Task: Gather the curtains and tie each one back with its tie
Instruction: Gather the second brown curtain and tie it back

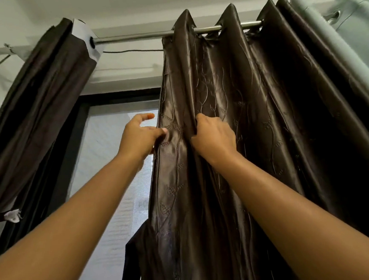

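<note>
Curtain [232, 114]: left hand [138, 138] pinches free edge, right hand [214, 136] grips fold. Stack pleats evenly toward right end of rod [148, 34]; satin probably slips.

Metal rod [144, 35] carrying three curtains.
A bunched curtain [43, 95] hangs at the rod's left end. A brown curtain [254, 112] hangs in folds from eyelets along the rod's middle. A green curtain [351, 27] hangs at the rod's right end, just beside the brown one.
</note>
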